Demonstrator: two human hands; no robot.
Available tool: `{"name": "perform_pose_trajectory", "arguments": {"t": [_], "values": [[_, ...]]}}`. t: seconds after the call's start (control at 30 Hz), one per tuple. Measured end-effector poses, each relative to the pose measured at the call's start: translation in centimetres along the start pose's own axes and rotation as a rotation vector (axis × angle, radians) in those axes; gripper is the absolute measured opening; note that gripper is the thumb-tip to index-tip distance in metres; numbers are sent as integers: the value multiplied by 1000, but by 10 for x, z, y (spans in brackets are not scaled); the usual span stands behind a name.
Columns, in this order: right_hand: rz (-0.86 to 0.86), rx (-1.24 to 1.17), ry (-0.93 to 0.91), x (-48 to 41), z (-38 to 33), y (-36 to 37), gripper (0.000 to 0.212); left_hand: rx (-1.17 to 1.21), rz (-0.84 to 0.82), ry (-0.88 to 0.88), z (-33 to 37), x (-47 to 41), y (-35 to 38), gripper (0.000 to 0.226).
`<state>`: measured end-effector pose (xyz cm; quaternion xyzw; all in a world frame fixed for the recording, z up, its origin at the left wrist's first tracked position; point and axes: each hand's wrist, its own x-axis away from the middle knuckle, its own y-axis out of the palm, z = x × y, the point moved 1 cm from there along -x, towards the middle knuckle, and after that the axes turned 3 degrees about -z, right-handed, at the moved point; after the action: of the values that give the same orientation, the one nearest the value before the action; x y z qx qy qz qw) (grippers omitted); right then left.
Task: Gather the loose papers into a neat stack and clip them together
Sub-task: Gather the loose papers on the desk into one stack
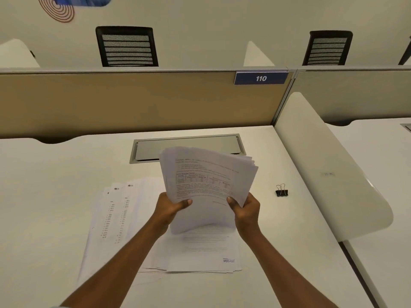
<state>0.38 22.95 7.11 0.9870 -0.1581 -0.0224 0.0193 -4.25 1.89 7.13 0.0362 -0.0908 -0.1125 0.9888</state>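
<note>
Hands point(172, 207) point(245, 210) grip fanned papers point(206, 174); clip point(281, 191) lies apart.

White papers point(206, 174) with black print lie on an off-white worktop point(55, 174); black binder clip point(281, 192); blue sign point(261, 78), white numerals; tan partition point(111, 101).

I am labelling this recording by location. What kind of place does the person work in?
Most likely an open-plan office or study hall. A partition with a seat number sign "110" divides the white desk from the next row, and mesh office chairs stand beyond it.
</note>
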Motion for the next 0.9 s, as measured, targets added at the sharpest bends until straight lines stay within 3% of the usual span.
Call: {"name": "perform_pose_trajectory", "arguments": {"t": [0.2,0.33,0.4,0.5,0.63,0.77,0.9], "values": [[56,-43,2,-5,-4,2,29,16,53,27,2,-5,2,40],[67,-47,51,-4,4,-3,34,46,44,60,8,-7,-1,67],[90,-41,62,-5,4,-4,33,92,72,113,19,-9,-1,66],[64,-21,46,-5,1,-3,32,124,185,246,47,-15,1,40],[50,-10,72,-5,3,-3,31,107,395,330,92,-31,8,56],[49,7,70,-6,4,-3,29,-65,514,242,110,-42,23,68],[56,-21,77,-7,1,-3,29,-117,562,179,105,-44,28,45]]}}
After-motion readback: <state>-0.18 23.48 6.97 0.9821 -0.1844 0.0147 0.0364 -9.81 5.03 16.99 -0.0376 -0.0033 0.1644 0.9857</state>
